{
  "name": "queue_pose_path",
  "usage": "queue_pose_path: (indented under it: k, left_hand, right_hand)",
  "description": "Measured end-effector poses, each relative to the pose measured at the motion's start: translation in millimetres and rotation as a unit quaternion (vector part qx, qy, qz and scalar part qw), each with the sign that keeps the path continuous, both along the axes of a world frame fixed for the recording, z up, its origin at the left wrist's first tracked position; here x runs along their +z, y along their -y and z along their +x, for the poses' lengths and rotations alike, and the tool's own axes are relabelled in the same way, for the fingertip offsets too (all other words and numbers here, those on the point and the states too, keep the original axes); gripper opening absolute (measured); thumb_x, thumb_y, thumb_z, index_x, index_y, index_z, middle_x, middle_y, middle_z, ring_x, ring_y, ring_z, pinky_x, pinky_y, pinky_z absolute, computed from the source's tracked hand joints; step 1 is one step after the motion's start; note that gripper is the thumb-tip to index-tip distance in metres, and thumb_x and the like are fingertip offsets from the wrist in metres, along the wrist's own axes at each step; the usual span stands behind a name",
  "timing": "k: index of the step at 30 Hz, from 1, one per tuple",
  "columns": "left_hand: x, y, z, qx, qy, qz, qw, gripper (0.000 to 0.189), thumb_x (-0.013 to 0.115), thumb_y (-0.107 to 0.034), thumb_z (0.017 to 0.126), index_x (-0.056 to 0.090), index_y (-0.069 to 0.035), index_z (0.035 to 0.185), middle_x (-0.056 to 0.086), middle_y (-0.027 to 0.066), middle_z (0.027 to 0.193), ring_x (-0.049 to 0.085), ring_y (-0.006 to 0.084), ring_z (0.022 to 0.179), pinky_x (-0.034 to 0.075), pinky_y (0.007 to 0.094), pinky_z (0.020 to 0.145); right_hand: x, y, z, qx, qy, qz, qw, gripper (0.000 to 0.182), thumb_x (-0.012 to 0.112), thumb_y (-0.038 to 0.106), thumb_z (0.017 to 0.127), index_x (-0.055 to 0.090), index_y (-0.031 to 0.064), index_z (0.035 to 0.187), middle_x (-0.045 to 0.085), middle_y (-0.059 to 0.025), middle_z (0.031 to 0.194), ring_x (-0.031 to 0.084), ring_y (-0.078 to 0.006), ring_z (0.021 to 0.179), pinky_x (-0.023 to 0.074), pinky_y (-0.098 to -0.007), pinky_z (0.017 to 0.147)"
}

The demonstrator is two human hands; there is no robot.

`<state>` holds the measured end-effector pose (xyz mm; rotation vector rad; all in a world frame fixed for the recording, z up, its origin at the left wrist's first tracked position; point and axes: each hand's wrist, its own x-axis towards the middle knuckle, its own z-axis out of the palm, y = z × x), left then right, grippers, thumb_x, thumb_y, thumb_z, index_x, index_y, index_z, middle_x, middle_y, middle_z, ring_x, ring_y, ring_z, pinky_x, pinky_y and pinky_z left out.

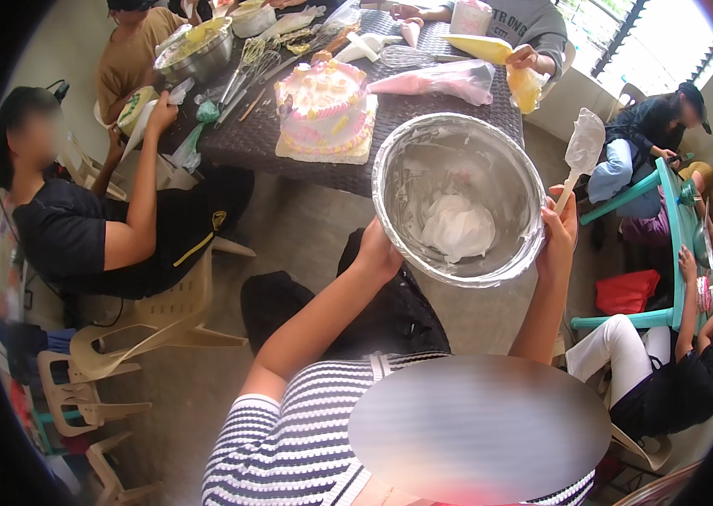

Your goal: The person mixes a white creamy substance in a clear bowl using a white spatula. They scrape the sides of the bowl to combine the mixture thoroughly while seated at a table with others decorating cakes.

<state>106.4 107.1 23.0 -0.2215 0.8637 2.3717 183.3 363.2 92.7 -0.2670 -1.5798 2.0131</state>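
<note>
A steel mixing bowl is held tilted between my two hands, its inside smeared with cream. A mound of white whipped cream lies at its bottom. My left hand grips the bowl's lower left rim. On the right side, my right hand holds the handle of a cream-coated spatula upright and also touches the bowl's rim. Beyond the bowl, on the dark woven-pattern table, a frosted cake with pink and yellow piping stands on a square board.
Pink piping bag, whisks and a second bowl lie on the table. A co-worker in black sits at left with a piping bag; another person's hand is at the far right side. Plastic chairs stand at left.
</note>
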Motion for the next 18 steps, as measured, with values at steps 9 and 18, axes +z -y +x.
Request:
queue_pose_path:
  k: [9,18]
  left_hand:
    - [12,8,-19,-0.077,-0.004,-0.029,0.997,0.038,0.037,-0.030,0.104,0.042,-0.009,0.136,0.049,0.0090,0.135,0.052,0.0200,0.117,0.046,0.0432,0.099]
    - [18,2,-37,-0.086,-0.018,0.038,0.995,0.052,0.055,-0.021,0.095,0.029,-0.013,0.140,0.044,0.0104,0.136,0.046,0.0268,0.128,0.040,0.0474,0.106]
  right_hand:
    - [3,-17,-48,-0.048,-0.002,-0.016,0.999,0.034,0.053,-0.002,0.083,0.048,0.0048,0.116,0.047,-0.0001,0.088,0.050,-0.0061,0.075,0.0435,-0.0199,0.069]
    - [7,-55,-112,-0.108,0.053,0.276,0.954,0.021,0.057,0.006,0.090,0.057,0.0063,0.111,0.040,0.0059,0.073,0.038,-0.0033,0.068,0.0308,-0.0182,0.062]
